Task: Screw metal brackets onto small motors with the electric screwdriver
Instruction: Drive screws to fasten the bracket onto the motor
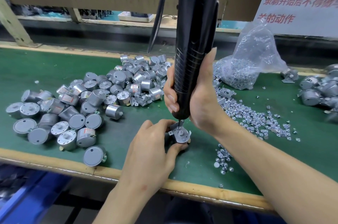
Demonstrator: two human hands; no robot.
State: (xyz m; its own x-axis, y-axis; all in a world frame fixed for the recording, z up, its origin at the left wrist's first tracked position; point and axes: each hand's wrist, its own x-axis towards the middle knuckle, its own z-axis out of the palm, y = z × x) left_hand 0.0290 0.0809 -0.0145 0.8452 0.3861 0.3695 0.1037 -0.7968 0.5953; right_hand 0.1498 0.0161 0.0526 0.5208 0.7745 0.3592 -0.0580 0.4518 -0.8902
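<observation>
Now the right hand wraps its fingers round the black screwdriver, held upright with its tip down on the bracket. The bracket sits on top of a small motor standing on the green table, near its front edge. The left hand pinches that motor between thumb and fingers. From the motor, a pile of motors lies at ten o'clock, loose screws at three, and a bag of screws at one.
</observation>
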